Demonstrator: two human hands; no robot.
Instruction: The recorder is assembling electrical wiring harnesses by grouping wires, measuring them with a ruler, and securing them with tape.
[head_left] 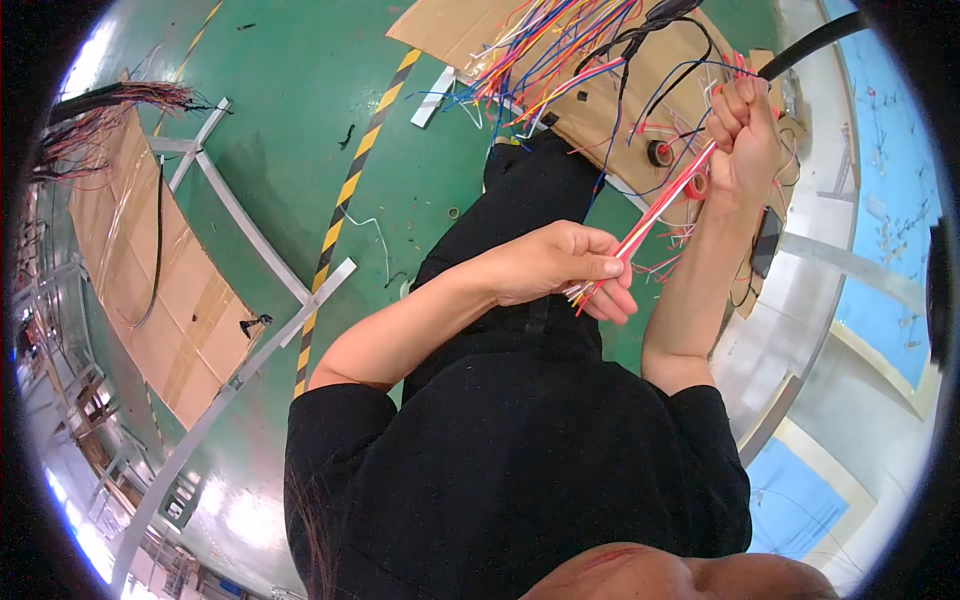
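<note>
A bundle of thin wires (664,203), mostly red and pink with some white and yellow, stretches slantwise between my two hands. My left hand (580,265) pinches it near its loose cut ends, in front of my body. Higher up and to the right, my right hand (742,130) is closed around the bundle, close to a thick black cable (815,45). Beyond my hands, a large spread of coloured wires (545,60) lies on a cardboard sheet (440,30). Black-sleeved branches run among these wires.
Rolls of black tape (660,153) and red tape (697,185) lie on the cardboard by my right forearm. At the left, another cardboard-topped stand (150,270) carries a second wire bundle (110,110). Yellow-black striped tape (340,205) crosses the green floor. Blue boards (890,200) stand at the right.
</note>
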